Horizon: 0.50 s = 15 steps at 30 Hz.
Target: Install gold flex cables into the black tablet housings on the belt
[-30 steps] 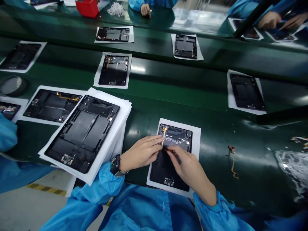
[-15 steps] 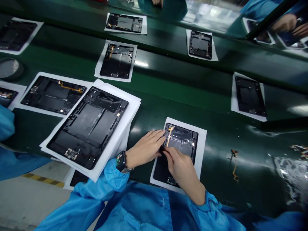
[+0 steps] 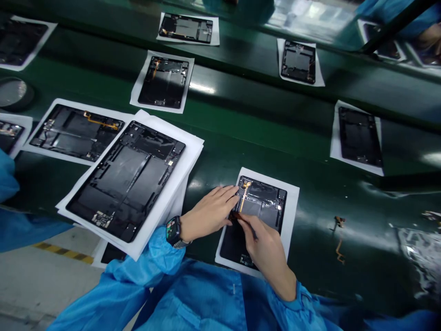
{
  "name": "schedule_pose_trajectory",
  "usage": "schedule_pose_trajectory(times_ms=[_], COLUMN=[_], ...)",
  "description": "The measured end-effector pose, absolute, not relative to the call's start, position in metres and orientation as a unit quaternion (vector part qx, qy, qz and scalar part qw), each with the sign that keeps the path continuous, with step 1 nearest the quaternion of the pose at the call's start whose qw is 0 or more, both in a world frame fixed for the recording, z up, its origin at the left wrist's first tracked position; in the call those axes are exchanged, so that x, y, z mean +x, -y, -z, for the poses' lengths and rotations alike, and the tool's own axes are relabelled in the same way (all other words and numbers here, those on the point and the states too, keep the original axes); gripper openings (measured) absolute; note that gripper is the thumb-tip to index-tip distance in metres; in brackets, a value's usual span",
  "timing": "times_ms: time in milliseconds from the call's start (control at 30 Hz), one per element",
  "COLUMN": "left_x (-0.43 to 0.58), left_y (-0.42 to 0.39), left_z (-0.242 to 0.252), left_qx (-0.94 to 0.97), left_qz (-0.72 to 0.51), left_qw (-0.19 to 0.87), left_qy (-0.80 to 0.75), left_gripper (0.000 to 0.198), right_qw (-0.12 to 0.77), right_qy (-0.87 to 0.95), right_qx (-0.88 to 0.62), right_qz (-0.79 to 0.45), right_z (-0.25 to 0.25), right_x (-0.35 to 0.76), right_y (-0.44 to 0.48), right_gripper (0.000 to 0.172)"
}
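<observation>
Tablet housing [image 3: 262, 202] on paper [image 3: 291, 216], lower center, orange flex [image 3: 243, 197] showing
Left hand [image 3: 208, 214] rests fingers-together at its edge, right hand [image 3: 265, 246] pinching some small dark bit [image 3: 234, 216]

A black tablet frame [image 3: 263, 202] lies flat on white paper [image 3: 291, 220] under both hands, its lower half beneath the right hand [image 3: 265, 243]. A narrow orange flex cable [image 3: 244, 196] runs down its upper part, just past the left hand [image 3: 208, 214]. A small dark strip [image 3: 234, 216] sits pinched in the right hand, near the cable's lower end.
</observation>
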State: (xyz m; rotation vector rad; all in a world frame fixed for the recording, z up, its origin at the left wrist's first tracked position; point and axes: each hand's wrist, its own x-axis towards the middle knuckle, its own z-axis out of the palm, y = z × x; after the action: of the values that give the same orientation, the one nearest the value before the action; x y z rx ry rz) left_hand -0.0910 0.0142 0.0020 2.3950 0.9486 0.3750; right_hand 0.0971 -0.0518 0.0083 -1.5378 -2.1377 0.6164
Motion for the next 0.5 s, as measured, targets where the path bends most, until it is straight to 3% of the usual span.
schedule_pose_trajectory(times_ms=[300,500], left_x=[-0.092,-0.092], left_y=[-0.014,-0.014], left_z=[0.001,0.002], left_qx=[0.888,0.891], left_qz=[-0.140,-0.143], left_qw=[0.266,0.260], left_qy=[-0.347,-0.345], left_gripper=[0.065,0.072], right_qw=[0.087,0.119], right_qy=[0.811,0.788], right_qx=[-0.561,-0.581], right_qz=[-0.139,-0.166], right_z=[-0.021,-0.029], right_x=[0.077,0.094], right_y=[0.036,0.040], right_gripper=[0.018,0.018])
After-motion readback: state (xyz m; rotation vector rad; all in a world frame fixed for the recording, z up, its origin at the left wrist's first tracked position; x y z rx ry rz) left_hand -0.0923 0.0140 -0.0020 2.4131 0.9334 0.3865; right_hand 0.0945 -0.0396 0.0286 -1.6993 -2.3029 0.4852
